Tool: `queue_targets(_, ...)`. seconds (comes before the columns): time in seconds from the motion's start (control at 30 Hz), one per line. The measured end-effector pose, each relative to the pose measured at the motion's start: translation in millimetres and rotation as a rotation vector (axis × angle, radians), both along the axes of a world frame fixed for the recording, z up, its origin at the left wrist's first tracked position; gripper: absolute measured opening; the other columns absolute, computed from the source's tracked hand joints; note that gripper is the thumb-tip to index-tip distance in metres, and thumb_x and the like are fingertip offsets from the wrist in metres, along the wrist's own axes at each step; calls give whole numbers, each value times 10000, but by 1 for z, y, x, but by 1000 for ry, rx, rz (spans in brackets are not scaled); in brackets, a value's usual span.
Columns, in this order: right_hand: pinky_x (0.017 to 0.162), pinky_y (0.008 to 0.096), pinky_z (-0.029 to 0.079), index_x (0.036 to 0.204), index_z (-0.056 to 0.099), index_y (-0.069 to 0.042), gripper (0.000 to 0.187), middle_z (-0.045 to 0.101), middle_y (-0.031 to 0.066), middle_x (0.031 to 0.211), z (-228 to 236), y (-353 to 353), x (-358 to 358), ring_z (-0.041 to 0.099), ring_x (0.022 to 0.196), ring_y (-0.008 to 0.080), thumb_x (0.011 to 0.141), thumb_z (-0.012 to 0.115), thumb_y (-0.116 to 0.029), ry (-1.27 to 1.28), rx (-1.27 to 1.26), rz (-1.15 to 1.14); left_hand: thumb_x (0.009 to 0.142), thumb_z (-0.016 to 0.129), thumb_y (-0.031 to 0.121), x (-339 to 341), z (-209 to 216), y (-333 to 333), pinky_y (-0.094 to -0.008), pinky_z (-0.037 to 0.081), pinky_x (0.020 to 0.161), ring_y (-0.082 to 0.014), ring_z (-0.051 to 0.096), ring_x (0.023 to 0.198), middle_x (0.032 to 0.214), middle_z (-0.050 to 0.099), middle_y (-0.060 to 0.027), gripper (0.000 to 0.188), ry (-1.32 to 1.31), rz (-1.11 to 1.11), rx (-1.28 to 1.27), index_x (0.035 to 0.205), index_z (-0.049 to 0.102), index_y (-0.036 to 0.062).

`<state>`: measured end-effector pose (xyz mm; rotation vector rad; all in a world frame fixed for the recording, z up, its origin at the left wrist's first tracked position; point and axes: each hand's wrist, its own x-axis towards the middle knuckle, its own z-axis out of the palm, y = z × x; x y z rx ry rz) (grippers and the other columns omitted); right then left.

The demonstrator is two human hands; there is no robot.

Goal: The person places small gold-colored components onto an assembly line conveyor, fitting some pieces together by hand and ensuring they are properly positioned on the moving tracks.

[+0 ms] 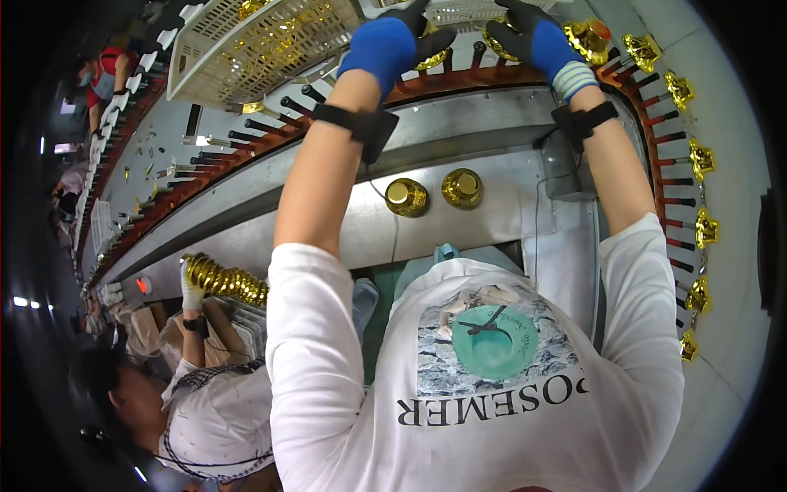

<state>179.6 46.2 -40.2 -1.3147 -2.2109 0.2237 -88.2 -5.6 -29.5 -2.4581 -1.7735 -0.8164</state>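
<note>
My left hand (388,45), in a blue glove with dark fingers, is up at the conveyor's far side. Its fingers are closed on a shiny gold cup (433,59), which they partly cover. To the right, my right hand (537,37), gloved alike, grips another gold cup (497,41) by its side. Between and below the hands stand dark-tipped pegs (479,54) of the brown rail. Two gold cups (407,197) (462,189) sit side by side on the metal ledge in front of me.
A cream plastic crate (190,70) with gold pieces stands at the upper left. Pegs carrying gold cups (702,160) curve down the right side. At the lower left a co-worker (217,402) holds a stack of gold cups (225,279). Another person (111,74) works farther off.
</note>
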Motion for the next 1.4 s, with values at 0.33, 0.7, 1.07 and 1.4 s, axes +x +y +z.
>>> queue_targets(0.33, 746, 459, 581, 1258, 731, -79, 452, 753, 156, 983, -13, -125, -8, 722, 820, 360, 875, 840, -294, 135, 40, 354, 880, 885, 241, -17, -25, -137, -421, 609, 784, -341, 742, 910, 1098, 767, -184, 490, -186, -75, -118, 1309, 720, 70)
queue_targets(0.7, 944, 525, 565, 1334, 676, -95, 552, 733, 172, 1229, -199, -183, -31, 717, 1072, 388, 881, 785, -392, -400, -412, 213, 889, 811, 498, -28, -241, -208, -523, 608, 761, -413, 762, 890, 1118, 763, -227, 714, 64, 163, -594, 1438, 621, 82)
queue_targets(1.07, 951, 472, 576, 1300, 718, -23, 478, 749, 241, 1205, -23, 46, 118, 721, 1084, 435, 937, 773, -330, -295, 645, -184, 925, 805, 498, 67, 10, -28, -500, 608, 733, -421, 755, 903, 1153, 758, -236, 654, -68, -189, 211, 1420, 644, 102)
queue_targets(1.4, 931, 483, 570, 1272, 729, -31, 405, 742, 243, 1195, -8, -6, 71, 706, 1089, 440, 956, 760, -284, 54, 236, 116, 903, 828, 427, 56, -17, -7, -501, 604, 703, -402, 751, 847, 1061, 760, -192, 482, 19, -83, 211, 1244, 721, 105)
